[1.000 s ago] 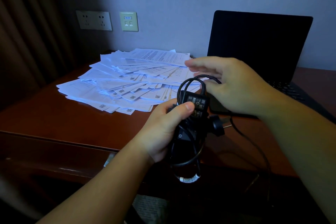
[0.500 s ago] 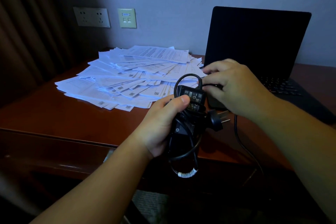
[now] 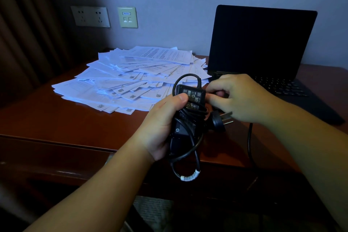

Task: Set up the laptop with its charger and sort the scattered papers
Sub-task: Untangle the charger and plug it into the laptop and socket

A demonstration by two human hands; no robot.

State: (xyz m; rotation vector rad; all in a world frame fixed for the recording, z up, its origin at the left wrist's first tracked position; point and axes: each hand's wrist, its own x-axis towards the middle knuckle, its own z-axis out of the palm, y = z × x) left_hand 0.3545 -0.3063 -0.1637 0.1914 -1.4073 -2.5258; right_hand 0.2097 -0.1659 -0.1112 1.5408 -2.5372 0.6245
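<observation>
My left hand [image 3: 162,124] grips a black laptop charger brick [image 3: 192,98] with its cable wound around it, held above the desk's front edge. A wall plug [image 3: 219,121] with bare prongs sticks out to the right of the bundle. My right hand [image 3: 239,98] pinches the cable beside the brick, fingers curled. One loop with a white tag [image 3: 189,177] hangs below. The open black laptop [image 3: 263,43] stands at the right rear with a dark screen. A fan of scattered white papers [image 3: 131,79] covers the desk's middle left.
A double wall socket [image 3: 90,16] and a data socket plate [image 3: 127,17] sit on the wall behind the papers. A brown curtain [image 3: 22,34] hangs at the left. A loose cable [image 3: 250,143] drops over the edge of the brown wooden desk [image 3: 56,118].
My right hand closed from an open reach over the bundle and now pinches the cable at the brick. The left hand kept its grip throughout.
</observation>
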